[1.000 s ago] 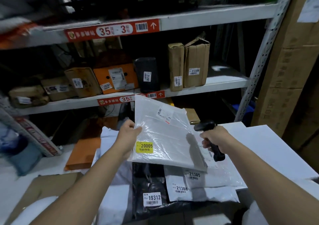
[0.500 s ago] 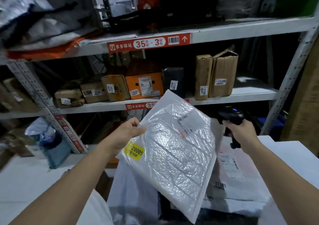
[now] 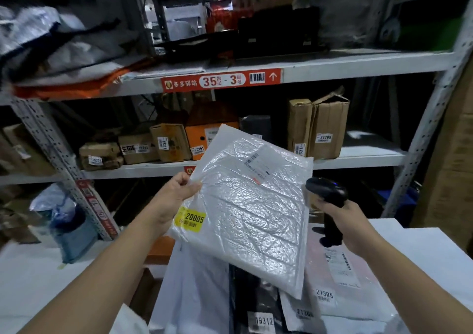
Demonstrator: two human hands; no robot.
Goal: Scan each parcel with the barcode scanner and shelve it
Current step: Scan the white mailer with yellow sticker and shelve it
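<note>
**Bubble-wrap parcel held up beside the scanner**

The left hand (image 3: pixel 176 198) pinches the upper left edge of a clear bubble-wrap parcel (image 3: pixel 250 213), with the thumb on the front face and the fingers curled behind. It holds the parcel tilted in the air, in front of the shelving and above the desk (image 3: pixel 422 251). The right hand (image 3: pixel 344 222) is wrapped round the grip of a black barcode scanner (image 3: pixel 325 190). The scanner's head sits just beside the parcel's right edge; whether the two touch cannot be told.

A yellow sticker (image 3: pixel 190 218) reading 20005 sits at the parcel's lower left corner, just under the left hand. A white shipping label (image 3: pixel 258 164) lies near the parcel's top.

Under the raised parcel, more packages lie overlapping on the white desk. They include a pale bag (image 3: pixel 337 280) marked 21305, a black bag (image 3: pixel 256 305) marked 19312 and a white bag (image 3: pixel 197 295) to the left.

Behind them stands a grey metal rack. Its upper shelf (image 3: pixel 358 63) carries a red strip label (image 3: pixel 221 80) on the front edge, printed 35 - 3 with a barcode and an upward arrow. Soft bags and dark items lie on this shelf, too blurred to tell apart.

The middle shelf (image 3: pixel 363 155) holds a row of cardboard boxes. A tall box (image 3: pixel 329 126) marked 21209 stands upright at the right. An orange box (image 3: pixel 202 134) is partly hidden by the parcel's top corner.
</note>
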